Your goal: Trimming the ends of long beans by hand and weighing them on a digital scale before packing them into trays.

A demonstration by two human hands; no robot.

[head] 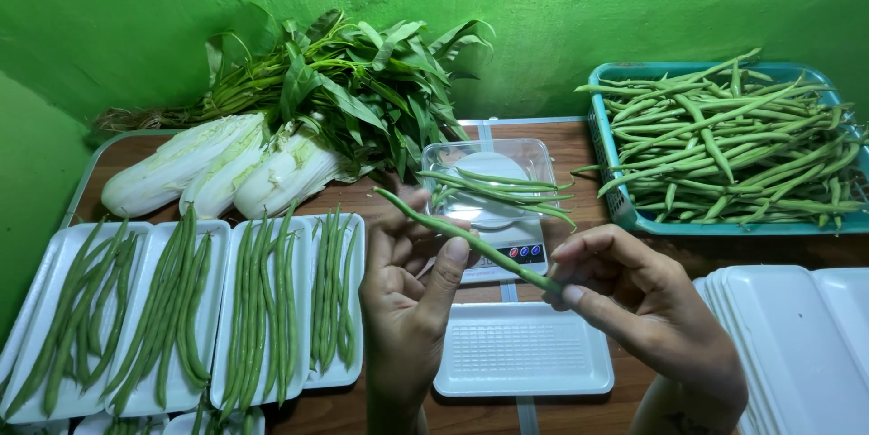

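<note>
Both hands hold one long green bean slantwise over the table. My left hand pinches it near its middle, thumb on top. My right hand grips its lower right end between thumb and fingers. Just behind the hands stands a small kitchen scale with a clear plastic tray on it, holding several green beans. An empty white foam tray lies below the hands.
A teal basket heaped with green beans sits at the right. Several white foam trays filled with beans line the left. Napa cabbages and leafy greens lie at the back. Stacked empty foam trays sit at the right front.
</note>
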